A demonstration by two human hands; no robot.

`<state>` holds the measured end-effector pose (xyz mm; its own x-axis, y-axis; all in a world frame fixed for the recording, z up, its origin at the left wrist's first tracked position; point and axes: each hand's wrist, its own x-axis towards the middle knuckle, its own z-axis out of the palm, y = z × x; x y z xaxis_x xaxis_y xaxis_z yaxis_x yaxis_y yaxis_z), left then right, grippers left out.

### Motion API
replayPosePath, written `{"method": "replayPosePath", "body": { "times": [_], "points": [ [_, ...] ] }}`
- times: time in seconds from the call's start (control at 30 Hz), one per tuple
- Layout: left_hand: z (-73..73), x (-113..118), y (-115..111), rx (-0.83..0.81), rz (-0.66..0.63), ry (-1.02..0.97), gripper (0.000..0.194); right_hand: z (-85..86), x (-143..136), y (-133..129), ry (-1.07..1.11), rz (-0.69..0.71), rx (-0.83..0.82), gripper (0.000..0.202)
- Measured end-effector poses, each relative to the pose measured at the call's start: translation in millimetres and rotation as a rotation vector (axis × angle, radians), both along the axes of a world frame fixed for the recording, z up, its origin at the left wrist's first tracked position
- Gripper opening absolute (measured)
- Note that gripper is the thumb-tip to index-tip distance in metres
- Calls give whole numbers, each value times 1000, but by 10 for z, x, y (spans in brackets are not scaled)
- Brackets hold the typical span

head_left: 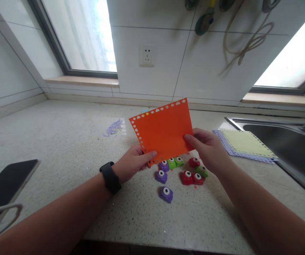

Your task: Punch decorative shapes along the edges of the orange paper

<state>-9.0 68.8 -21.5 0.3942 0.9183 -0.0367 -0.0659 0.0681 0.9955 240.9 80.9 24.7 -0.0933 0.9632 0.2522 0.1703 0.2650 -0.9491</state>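
An orange sheet of paper [163, 131] is held up, tilted, over the counter. Small punched shapes such as stars and hearts run along its top and left edges, with several more at the lower left. My left hand [139, 157] pinches its lower left corner, thumb on the front. At the right edge my right hand [205, 143] grips the same sheet, thumb on top. Beneath it on the counter lie several small craft punches: a purple punch [166, 194], a red punch [187, 177], and a green punch [202, 171]. The sheet partly covers some of them.
On the right, a stack of punched yellow and purple paper [248, 141] lies beside a metal sink [282, 141]. Purple paper bits [114, 127] are heaped at the back left. A dark tablet-like device [11, 180] with a cable [16, 209] lies at the left.
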Motion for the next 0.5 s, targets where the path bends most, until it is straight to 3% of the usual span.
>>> {"method": "replayPosePath", "body": {
  "times": [0.33, 0.43, 0.5],
  "points": [
    [-58, -20, 39, 11, 52, 21, 32, 40, 99, 53, -55, -23, 99, 29],
    [-85, -15, 56, -1, 105, -44, 30, 182, 206, -10, -337, 33, 142, 30],
    [-89, -6, 59, -14, 133, -67, 28, 304, 255, -80, -622, 251, 75, 27]
  ]
}}
